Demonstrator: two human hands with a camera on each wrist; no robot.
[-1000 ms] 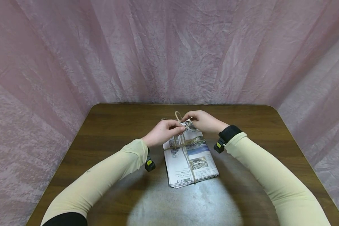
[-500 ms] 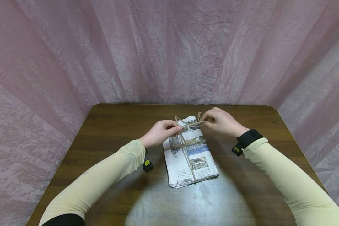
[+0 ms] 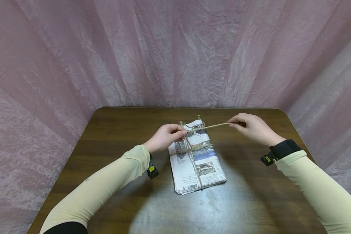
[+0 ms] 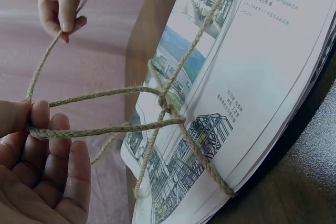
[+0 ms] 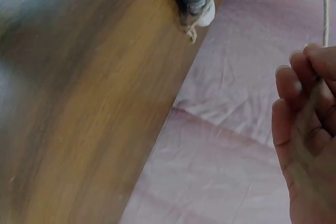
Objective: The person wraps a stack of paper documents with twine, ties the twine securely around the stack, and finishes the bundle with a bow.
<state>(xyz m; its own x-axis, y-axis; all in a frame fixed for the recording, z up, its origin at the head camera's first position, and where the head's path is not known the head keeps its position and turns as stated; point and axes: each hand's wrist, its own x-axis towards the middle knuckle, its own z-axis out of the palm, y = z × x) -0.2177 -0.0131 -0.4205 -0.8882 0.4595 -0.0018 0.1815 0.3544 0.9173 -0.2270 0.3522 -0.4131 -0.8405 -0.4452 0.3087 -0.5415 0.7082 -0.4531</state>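
Watching remotely, I see a rectangular white newspaper bundle (image 3: 184, 175) near the far edge of the brown wooden table (image 3: 120, 130), long axis pointing there, slightly leftward; the left hand (image 3: 164, 138) and right hand (image 3: 253, 129) pinch rough tan twine (image 3: 212, 126) strung between them.

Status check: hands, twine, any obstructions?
Left hand pinches twine near newspaper stack; right hand pinches strand out rightward. Twine crosses stack. No obstruction visible.

You are in what looks like a curtained-off recording spot: pink cloth (image 3: 175, 58) hangs in folds beyond and on both sides of your brown wooden table (image 3: 120, 130), and you wear small black wrist cameras (image 3: 152, 171). The cloth fills the background, so you cannot tell home from office or lab.
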